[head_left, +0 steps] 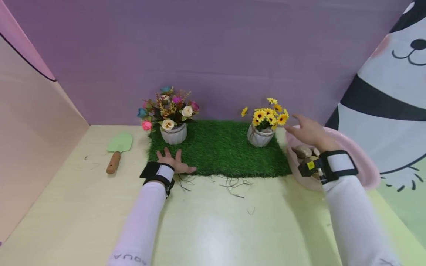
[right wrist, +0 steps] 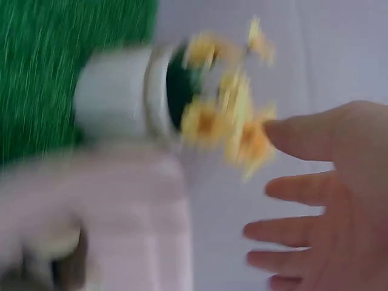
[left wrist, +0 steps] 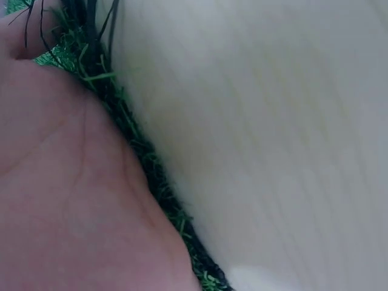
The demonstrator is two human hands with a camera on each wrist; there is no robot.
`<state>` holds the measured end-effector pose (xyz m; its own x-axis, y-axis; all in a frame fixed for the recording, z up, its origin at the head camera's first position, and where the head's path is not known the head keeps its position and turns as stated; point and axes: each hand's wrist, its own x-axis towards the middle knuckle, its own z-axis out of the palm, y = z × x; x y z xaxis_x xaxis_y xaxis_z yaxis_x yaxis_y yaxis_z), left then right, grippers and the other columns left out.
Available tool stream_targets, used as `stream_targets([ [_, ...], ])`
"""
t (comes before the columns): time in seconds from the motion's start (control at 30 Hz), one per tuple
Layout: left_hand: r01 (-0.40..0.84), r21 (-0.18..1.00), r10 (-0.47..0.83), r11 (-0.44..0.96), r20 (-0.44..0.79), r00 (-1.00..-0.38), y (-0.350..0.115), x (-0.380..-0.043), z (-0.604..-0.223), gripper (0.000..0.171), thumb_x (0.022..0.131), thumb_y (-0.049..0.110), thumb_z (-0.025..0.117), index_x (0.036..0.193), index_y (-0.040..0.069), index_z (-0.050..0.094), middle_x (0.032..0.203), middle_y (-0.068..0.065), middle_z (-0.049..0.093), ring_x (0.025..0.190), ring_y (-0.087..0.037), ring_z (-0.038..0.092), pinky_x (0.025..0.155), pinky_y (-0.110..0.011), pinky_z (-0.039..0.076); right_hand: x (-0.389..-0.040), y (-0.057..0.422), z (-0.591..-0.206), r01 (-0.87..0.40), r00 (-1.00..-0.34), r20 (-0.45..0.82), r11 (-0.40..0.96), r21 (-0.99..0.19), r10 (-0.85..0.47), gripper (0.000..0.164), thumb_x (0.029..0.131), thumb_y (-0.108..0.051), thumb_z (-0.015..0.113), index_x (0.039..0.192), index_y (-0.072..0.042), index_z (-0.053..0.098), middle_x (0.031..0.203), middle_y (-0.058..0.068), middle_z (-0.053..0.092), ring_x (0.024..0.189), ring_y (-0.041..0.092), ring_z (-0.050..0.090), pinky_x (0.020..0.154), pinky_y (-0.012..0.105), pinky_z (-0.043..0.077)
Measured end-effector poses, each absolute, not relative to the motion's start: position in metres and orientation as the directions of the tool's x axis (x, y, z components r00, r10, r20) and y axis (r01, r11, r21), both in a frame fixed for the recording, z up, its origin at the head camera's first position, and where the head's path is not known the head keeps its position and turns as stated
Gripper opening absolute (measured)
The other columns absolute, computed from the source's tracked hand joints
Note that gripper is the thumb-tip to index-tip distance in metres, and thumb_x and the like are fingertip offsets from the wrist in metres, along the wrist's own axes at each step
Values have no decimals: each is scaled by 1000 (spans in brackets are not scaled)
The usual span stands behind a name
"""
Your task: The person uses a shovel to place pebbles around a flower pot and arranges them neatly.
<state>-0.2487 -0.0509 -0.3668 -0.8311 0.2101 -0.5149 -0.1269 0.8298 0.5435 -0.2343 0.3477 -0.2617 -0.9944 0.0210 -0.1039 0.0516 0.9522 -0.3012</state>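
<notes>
The green artificial grass mat (head_left: 216,157) lies between the two hands. The left hand (head_left: 174,163) rests on its near edge, with the fingers spread and gripping nothing. Beyond this hand stands a pot of mixed roses (head_left: 174,135); to its left lies a trowel (head_left: 119,148). The right hand (head_left: 309,131), fingers apart and holding nothing, is just beside the potted yellow flowers (head_left: 261,136). Below it, a pink basin (head_left: 369,175) contains stones (head_left: 302,151), partly hidden by the wrist.

You get pale glare (head_left: 214,231) on the table (head_left: 199,207), nearer you than your left hand (head_left: 174,162), and soft shadow (head_left: 304,218) below your right hand (head_left: 309,131). Your right-wrist view blurs the yellow flowers (right wrist: 239,121) beside it; your left-wrist view looks dimmer.
</notes>
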Motion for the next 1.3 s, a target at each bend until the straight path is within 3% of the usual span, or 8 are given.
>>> stream_targets([
  [0.07,-34,430,200,902,-487,-850,-54,-250,-368,86,95,56,43,157,3,15,157,-39,-7,144,-60,-13,119,-67,1,-240,367,-263,73,-997,-37,950,-304,65,68,103,-36,39,151,9,21,150,39,29,134,57,31,110,68,28],
  [0.17,-26,431,207,902,-486,-849,-58,-250,-370,89,94,58,46,158,4,14,157,-39,-8,142,-62,-13,117,-71,3,-244,395,-269,123,-988,48,947,-296,144,61,101,-25,40,146,13,28,144,40,36,128,57,38,105,69,33],
  [0.27,-44,448,206,893,-494,-845,-61,-247,-374,88,94,57,45,157,3,15,157,-40,-6,142,-63,-13,117,-71,1,-245,420,-276,148,-983,74,959,-242,170,64,97,-21,42,146,16,24,141,44,35,126,60,37,104,71,33],
  [0.43,-61,441,190,896,-503,-843,-64,-244,-376,88,94,58,46,157,3,16,157,-40,-6,142,-63,-13,117,-71,2,-240,448,-284,191,-981,-23,964,-185,190,86,97,-30,49,154,6,-5,148,47,17,131,65,20,107,76,20],
  [0.57,-73,445,185,893,-509,-840,-67,-244,-377,88,94,58,46,157,3,16,157,-40,-7,142,-63,-14,117,-71,1,-237,460,-290,237,-968,-130,955,-180,216,98,96,-46,51,154,-5,-18,149,47,8,130,69,15,103,80,19],
  [0.9,-88,461,191,883,-525,-829,-73,-244,-375,87,95,58,42,156,0,19,155,-43,-5,140,-65,-14,117,-70,-1,-239,460,-307,287,-929,-288,944,-162,233,107,91,-59,54,154,-10,-16,150,45,-2,129,73,6,99,84,18],
  [1.2,-77,448,184,891,-511,-839,-71,-246,-372,88,94,58,45,157,3,16,156,-41,-7,141,-64,-14,116,-72,1,-245,454,-312,235,-963,-181,953,-193,201,96,94,-36,55,155,-8,-14,149,45,-15,133,71,-9,103,82,12],
  [1.3,-78,452,187,889,-513,-838,-70,-246,-372,87,95,58,44,157,4,15,156,-40,-7,141,-63,-15,116,-72,-1,-246,455,-313,246,-958,-197,951,-186,209,100,92,-39,57,155,-12,-15,150,43,-16,132,73,-10,102,84,7],
])
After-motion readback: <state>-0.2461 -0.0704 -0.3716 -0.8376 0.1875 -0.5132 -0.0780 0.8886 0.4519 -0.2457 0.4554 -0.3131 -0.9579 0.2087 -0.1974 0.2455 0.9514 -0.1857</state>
